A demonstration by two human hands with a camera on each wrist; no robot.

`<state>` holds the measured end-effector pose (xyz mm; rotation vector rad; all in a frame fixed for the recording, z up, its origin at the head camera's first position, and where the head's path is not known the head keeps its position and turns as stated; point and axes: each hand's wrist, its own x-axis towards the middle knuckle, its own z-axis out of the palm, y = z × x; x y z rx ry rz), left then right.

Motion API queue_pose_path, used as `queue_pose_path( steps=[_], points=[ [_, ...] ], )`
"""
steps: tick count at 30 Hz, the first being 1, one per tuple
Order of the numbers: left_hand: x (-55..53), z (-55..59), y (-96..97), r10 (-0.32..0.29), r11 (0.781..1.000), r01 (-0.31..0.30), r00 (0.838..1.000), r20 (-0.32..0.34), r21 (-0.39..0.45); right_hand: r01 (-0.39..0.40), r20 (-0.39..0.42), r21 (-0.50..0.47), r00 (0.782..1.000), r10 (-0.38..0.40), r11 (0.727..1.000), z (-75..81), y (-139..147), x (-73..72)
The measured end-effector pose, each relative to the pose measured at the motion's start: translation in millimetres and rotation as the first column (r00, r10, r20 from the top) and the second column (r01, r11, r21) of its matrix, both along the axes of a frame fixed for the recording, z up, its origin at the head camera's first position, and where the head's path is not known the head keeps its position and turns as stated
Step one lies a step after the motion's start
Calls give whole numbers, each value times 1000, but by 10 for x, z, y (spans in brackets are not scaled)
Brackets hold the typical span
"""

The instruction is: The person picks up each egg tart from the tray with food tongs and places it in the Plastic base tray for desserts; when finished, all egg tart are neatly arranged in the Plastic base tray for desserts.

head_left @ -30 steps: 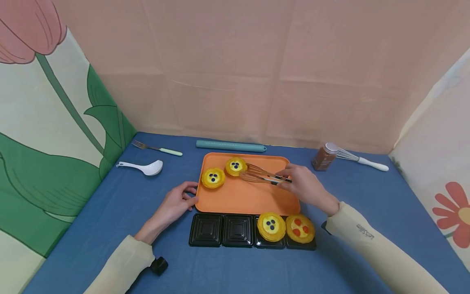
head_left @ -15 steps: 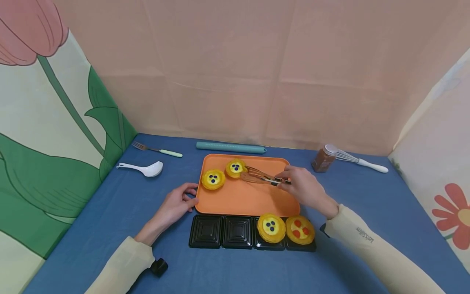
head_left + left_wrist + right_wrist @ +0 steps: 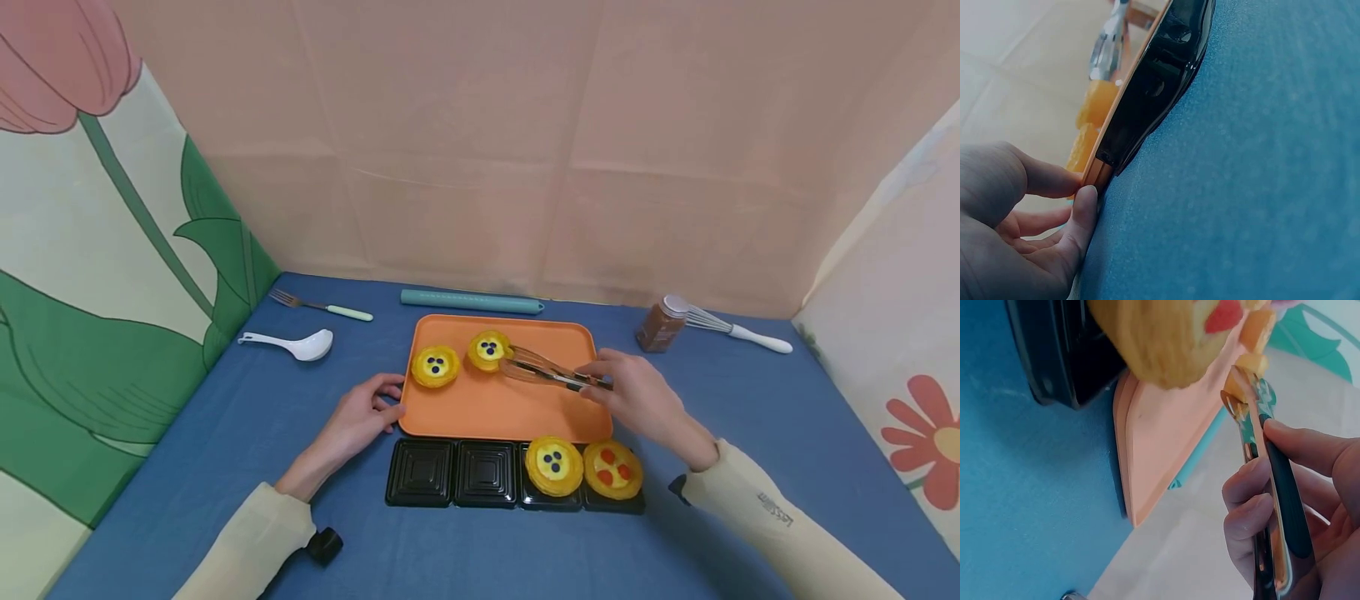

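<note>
My left hand (image 3: 362, 414) pinches the left rim of the orange tray (image 3: 457, 412) between thumb and finger, seen closely in the left wrist view. My right hand (image 3: 640, 393) grips metal serving tongs (image 3: 542, 368) with dark handles. Their tips reach the right side of a blueberry-topped egg tart (image 3: 489, 350) on the tray; whether they clasp it I cannot tell. Left of it lies another blueberry tart (image 3: 436, 366). In front of the orange tray is a black compartment tray (image 3: 420, 472). Its two right compartments bear a blueberry tart (image 3: 553, 467) and a red-topped tart (image 3: 613, 469).
Behind the orange tray lies a teal rod (image 3: 472, 301). On the left are a fork (image 3: 322, 306) and a white ladle (image 3: 292, 343). A brown jar (image 3: 662, 325) and a whisk (image 3: 738, 328) sit back right. Fabric walls rise behind and at both sides.
My right hand and the tongs have shifted right and slightly nearer. The tart at their tips has moved the same way, apart from the other tart. My left hand has stayed put.
</note>
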<state>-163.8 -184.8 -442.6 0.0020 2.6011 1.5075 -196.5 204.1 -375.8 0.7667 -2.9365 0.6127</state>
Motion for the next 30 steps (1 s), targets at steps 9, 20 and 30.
queue_pose_path(
  steps=[9, 20, 30],
  points=[
    [3, -1, -2, -8, 1000, 8, 1000, -4, 12, 1, -35, -25, 999, -2, 1000, 88, 80, 305],
    [-10, -8, -10, -11, 1000, 11, 1000, -4, 3, 12, -34, -35, 999, -13, 999, 196, 219, 752],
    [-4, -7, 3, -9, 1000, 9, 1000, -6, 4, 27, 52, -23, 998, -25, 999, 244, 250, 1066]
  ],
)
